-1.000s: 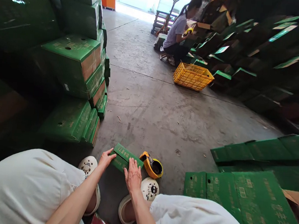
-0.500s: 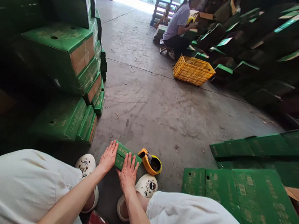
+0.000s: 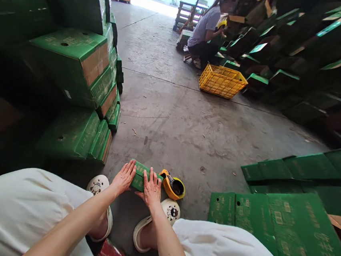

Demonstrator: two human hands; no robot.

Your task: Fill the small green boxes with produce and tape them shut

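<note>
A small green cardboard box with pale printing stands on the floor between my feet, its two top flaps meeting in a seam. My left hand lies along its left end, fingers stretched and close together on the edge. Toward the right end rests my right hand, fingers spread over the top and thumb at the near side. Both hands are open and touch the box; their palms hide parts of it. Just right of the box lies an orange and yellow tape dispenser.
Stacked green cartons rise on the left. Flattened green cartons lie at right. Ahead, a yellow plastic crate stands near a crouching co-worker, beside heaped open boxes. Something red and glossy lies between my feet.
My right hand has shifted slightly right along the box top, uncovering more of the seam. The left hand stays at its end. The co-worker's hands have risen with something yellow.
</note>
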